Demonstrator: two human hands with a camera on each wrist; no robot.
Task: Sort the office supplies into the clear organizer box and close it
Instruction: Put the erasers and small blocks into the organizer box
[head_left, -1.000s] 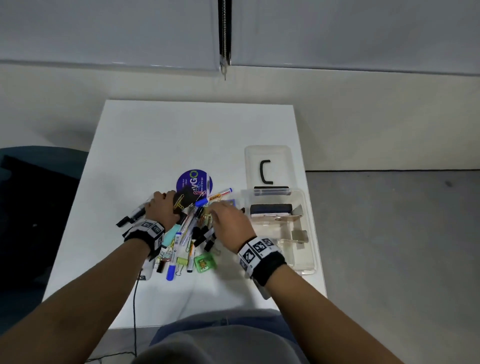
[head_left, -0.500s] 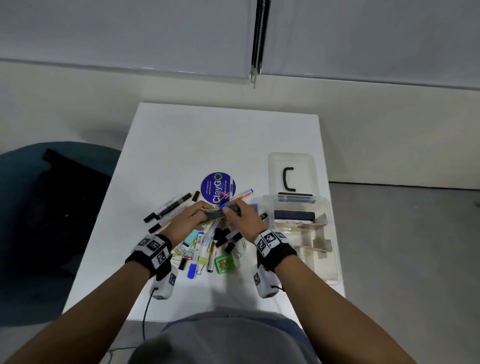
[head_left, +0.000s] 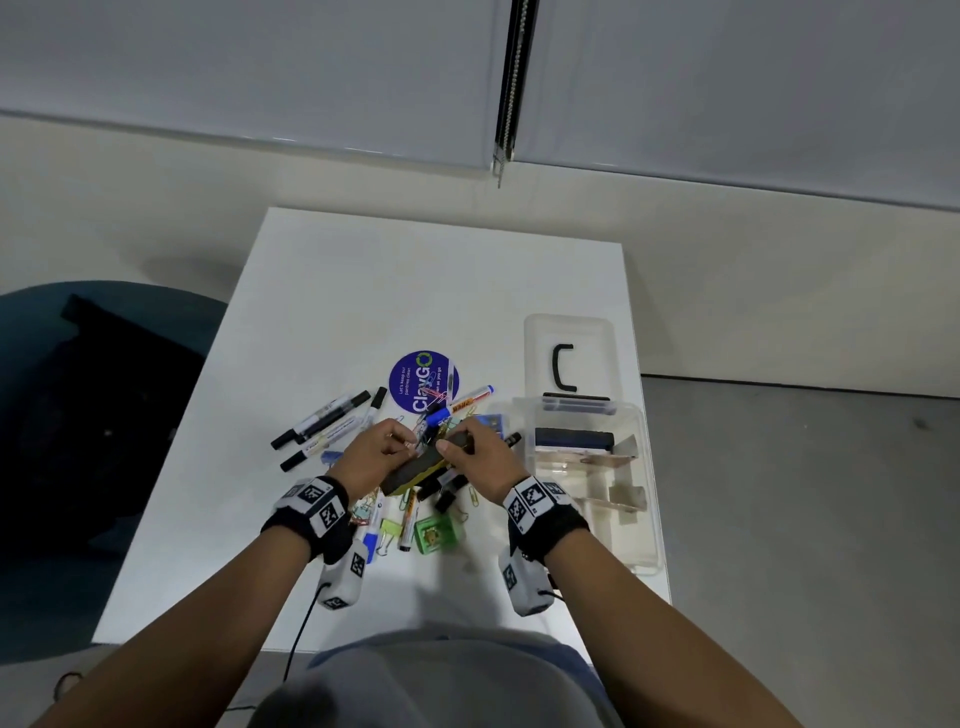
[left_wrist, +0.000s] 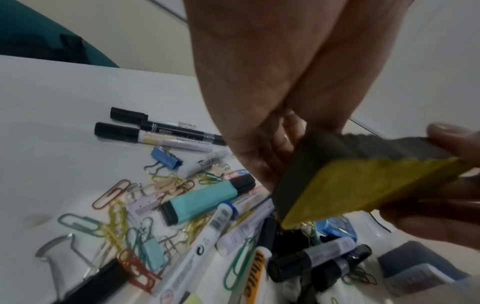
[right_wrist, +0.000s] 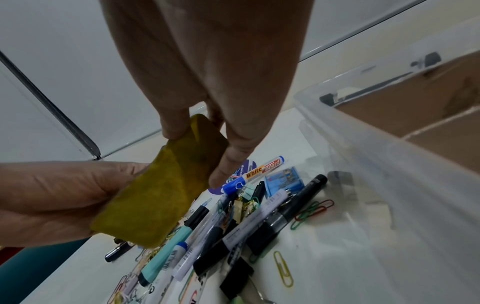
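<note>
Both hands hold a whiteboard eraser (head_left: 415, 470), dark grey with a yellow felt face, just above the pile of supplies (head_left: 405, 519). My left hand (head_left: 408, 449) grips its near left end, and my right hand (head_left: 449, 446) pinches its far end between thumb and fingers. The yellow face of the eraser (left_wrist: 350, 185) fills the right of the left wrist view. In the right wrist view the eraser (right_wrist: 161, 191) hangs over markers and paper clips. The clear organizer box (head_left: 647, 519) stands open to the right, with cardboard dividers and a dark item inside.
The box lid (head_left: 569, 332) lies flat behind the box with a black handle on it. Black-capped markers (head_left: 322, 421) lie left of the pile, a round purple sticker (head_left: 423, 382) behind it, a green item (head_left: 434, 535) in front. Table edges are close on the right.
The hands were down in the pile a second ago. The eraser has come up out of it and both hands now hold it between them.
</note>
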